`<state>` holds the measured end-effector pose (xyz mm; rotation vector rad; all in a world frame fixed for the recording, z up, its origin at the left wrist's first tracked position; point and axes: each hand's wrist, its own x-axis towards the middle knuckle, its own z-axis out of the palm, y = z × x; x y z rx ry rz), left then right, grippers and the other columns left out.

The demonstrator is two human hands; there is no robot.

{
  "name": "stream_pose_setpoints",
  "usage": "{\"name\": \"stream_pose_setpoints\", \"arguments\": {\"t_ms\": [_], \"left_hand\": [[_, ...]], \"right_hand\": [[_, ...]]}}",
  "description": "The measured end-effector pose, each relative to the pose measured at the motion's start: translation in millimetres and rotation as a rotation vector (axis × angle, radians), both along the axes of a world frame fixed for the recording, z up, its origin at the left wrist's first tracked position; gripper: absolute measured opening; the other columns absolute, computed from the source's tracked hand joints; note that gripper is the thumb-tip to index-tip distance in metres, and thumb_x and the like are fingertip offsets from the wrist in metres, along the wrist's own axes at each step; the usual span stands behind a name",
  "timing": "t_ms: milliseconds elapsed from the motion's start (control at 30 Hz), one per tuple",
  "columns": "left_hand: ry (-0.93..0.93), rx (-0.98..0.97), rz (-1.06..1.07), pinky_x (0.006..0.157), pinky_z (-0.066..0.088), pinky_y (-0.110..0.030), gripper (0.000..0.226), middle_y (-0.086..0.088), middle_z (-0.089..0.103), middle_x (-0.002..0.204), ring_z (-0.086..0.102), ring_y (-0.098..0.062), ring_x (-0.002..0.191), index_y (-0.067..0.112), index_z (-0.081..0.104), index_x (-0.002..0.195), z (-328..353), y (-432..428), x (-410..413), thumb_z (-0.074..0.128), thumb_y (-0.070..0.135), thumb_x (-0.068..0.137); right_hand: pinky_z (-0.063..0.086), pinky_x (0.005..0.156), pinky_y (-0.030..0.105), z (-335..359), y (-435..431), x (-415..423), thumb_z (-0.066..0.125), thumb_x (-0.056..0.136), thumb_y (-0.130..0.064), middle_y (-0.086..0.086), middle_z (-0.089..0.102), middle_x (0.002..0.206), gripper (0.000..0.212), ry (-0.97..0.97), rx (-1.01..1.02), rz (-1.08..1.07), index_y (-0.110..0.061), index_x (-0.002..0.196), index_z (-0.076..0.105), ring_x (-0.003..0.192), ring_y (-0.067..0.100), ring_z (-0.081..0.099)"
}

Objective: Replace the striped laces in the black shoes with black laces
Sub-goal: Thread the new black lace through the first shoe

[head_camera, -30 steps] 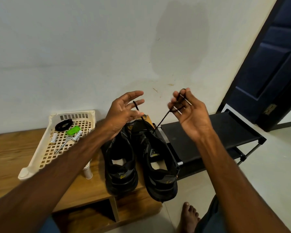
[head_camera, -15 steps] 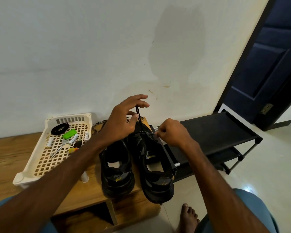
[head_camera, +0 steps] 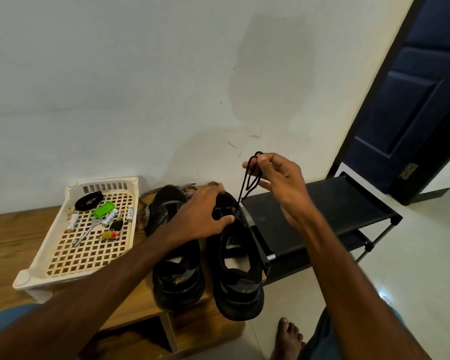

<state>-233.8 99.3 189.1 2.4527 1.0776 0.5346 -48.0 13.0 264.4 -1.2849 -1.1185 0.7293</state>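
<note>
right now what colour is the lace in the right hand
Black: the thin looped cord lace, clearest in head view.

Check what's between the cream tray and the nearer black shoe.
Head view: a loop of striped lace lies on the wooden bench between the tray and that shoe.

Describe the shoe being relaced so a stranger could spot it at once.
On the wooden bench, right of the cream tray, stand two black shoes. It is the right shoe, beside the black rack, with a thin black lace rising to the right hand.
</note>
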Motion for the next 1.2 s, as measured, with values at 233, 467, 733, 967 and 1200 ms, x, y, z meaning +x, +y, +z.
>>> {"name": "stream_pose_setpoints", "arguments": {"t_ms": [233,467,733,967,1200], "left_hand": [[-0.015,-0.068,0.173,0.093,0.057,-0.043,0.066,0.006,0.060,0.131,0.065,-0.013,0.098,0.026,0.053,0.136,1.7,-4.0,9.8,0.076,0.040,0.076],[0.010,0.016,0.267,0.089,0.052,-0.036,0.039,0.014,0.069,0.113,0.065,-0.011,0.104,0.037,0.069,0.115,0.2,-10.0,20.7,0.077,0.035,0.077],[0.043,0.009,0.275,0.067,0.045,-0.026,0.011,0.020,0.059,0.079,0.060,-0.007,0.079,0.032,0.076,0.085,2.9,-6.2,28.4,0.078,0.029,0.075],[0.066,-0.008,0.281,0.064,0.044,-0.027,0.004,0.016,0.065,0.076,0.062,-0.007,0.074,0.027,0.074,0.075,1.3,-3.0,30.4,0.075,0.027,0.079],[0.059,-0.032,0.236,0.070,0.045,-0.029,0.006,0.021,0.057,0.077,0.060,-0.008,0.077,0.031,0.072,0.085,-0.4,2.1,27.7,0.074,0.028,0.080]], "right_hand": [[0.056,0.101,0.044,23.2,-7.8,8.5,0.046,0.109,-0.023,0.019,0.068,0.128,0.016,1.029,0.342,0.386,-0.013,0.114,0.059,0.125,0.032,0.065],[0.048,0.053,0.021,14.9,-10.5,12.6,0.055,0.106,-0.033,-0.008,0.058,0.072,0.020,0.763,0.172,0.185,-0.017,0.104,0.068,0.056,0.006,0.050],[0.056,0.066,0.032,-36.7,1.2,-8.2,0.067,0.098,-0.030,0.001,0.075,0.081,0.020,-0.888,-0.589,0.051,-0.018,0.089,0.080,0.074,0.018,0.071],[0.058,0.076,0.037,-53.9,16.5,-21.1,0.068,0.097,-0.035,0.011,0.071,0.096,0.028,-0.903,-0.639,-0.113,-0.008,0.102,0.072,0.087,0.028,0.069],[0.059,0.073,0.035,-53.7,21.6,-18.5,0.078,0.089,-0.042,0.009,0.072,0.095,0.036,-0.768,-0.689,-0.166,-0.008,0.098,0.073,0.088,0.025,0.071]]}}
